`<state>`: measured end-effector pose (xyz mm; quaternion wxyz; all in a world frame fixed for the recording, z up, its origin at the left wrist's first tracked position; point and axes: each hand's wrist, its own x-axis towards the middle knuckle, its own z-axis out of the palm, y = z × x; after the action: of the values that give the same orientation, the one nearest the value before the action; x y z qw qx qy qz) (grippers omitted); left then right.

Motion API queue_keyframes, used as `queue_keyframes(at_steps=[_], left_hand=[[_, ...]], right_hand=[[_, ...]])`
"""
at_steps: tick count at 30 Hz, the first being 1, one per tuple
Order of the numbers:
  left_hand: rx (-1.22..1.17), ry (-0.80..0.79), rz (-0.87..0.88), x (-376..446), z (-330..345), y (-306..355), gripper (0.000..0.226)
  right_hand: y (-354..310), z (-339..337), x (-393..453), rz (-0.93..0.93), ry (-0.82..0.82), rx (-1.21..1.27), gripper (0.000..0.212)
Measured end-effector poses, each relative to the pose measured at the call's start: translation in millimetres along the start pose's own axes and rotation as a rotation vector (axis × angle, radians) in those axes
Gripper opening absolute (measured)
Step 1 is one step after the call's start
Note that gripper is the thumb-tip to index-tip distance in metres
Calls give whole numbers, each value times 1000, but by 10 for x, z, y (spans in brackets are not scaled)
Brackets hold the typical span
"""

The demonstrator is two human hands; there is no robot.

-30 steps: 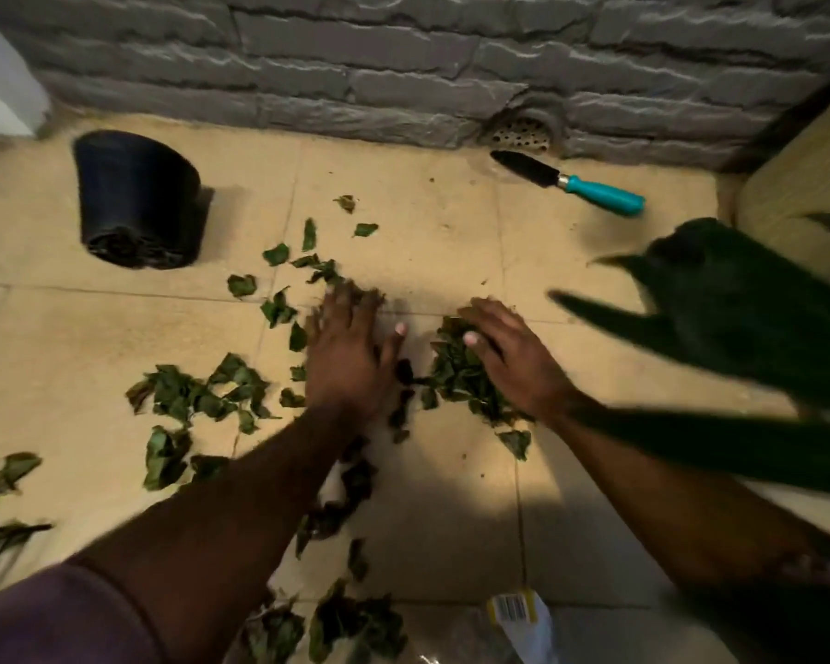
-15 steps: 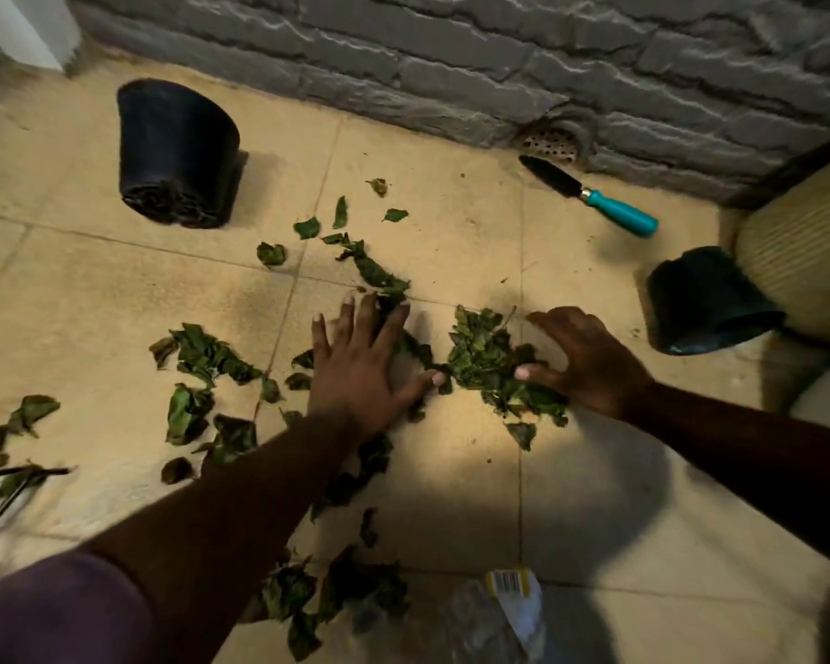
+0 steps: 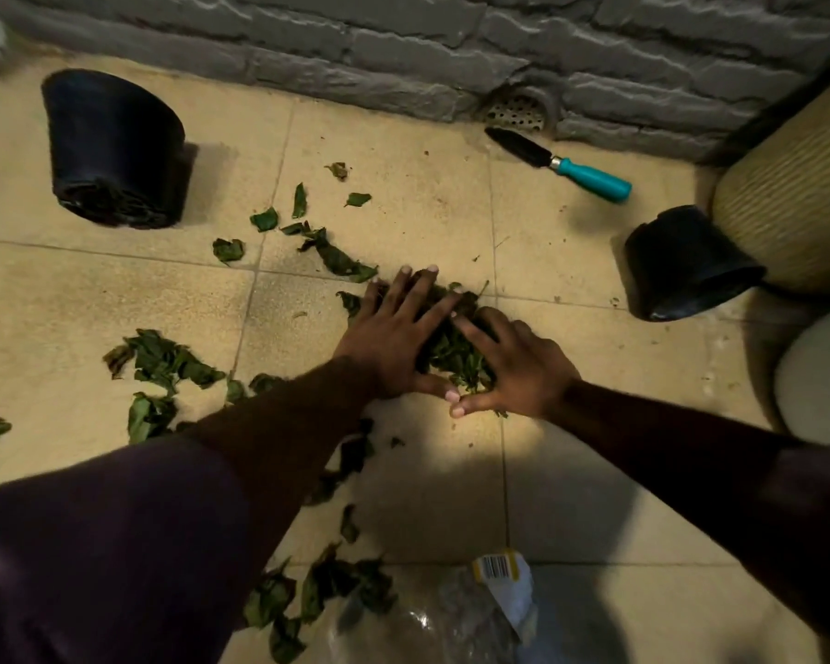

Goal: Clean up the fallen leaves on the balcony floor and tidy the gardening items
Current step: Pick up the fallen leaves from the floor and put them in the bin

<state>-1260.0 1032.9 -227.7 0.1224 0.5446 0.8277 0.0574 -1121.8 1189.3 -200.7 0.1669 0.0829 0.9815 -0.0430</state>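
A heap of green leaves [image 3: 454, 354] lies on the beige tiled floor between my two hands. My left hand [image 3: 394, 335] presses flat against its left side with fingers spread. From the right, my right hand [image 3: 516, 371] cups the heap, and the two thumbs meet at the front. More loose leaves [image 3: 164, 364] are scattered to the left, others [image 3: 336, 258] lie farther back, and some [image 3: 327, 591] sit near me. A trowel with a teal handle [image 3: 590, 177] rests by the wall. Two black pots lie tipped over, a large black pot [image 3: 111, 146] at the left and a small black pot [image 3: 686, 263] at the right.
A grey stone wall [image 3: 403, 45] with a drain grate [image 3: 516, 110] bounds the far side. A tall ribbed beige planter [image 3: 796, 194] and a white rounded object [image 3: 820, 376] stand at the right. A clear plastic bag with a barcode label [image 3: 497, 596] lies at the bottom.
My hands have come together, pushing the leaves into one tight heap until the thumbs touch. The view shifted left and down, and the dark plant foliage is out of view.
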Motion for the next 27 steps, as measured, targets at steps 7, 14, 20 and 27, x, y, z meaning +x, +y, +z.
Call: queue_keyframes(at_steps=[7, 14, 20, 27], left_hand=[[99, 62, 97, 39, -39, 38, 75], [-94, 117, 140, -151, -88, -10, 41], [-665, 277, -173, -568, -810, -32, 30], [-1369, 543, -649, -1883, -2554, 391, 46]], right_hand=[[-27, 37, 84, -221, 114, -110, 53], [-144, -94, 112, -213, -57, 214, 30], [-764, -713, 84, -44, 121, 731, 13], [-2154, -2365, -781, 141, 120, 1079, 24]])
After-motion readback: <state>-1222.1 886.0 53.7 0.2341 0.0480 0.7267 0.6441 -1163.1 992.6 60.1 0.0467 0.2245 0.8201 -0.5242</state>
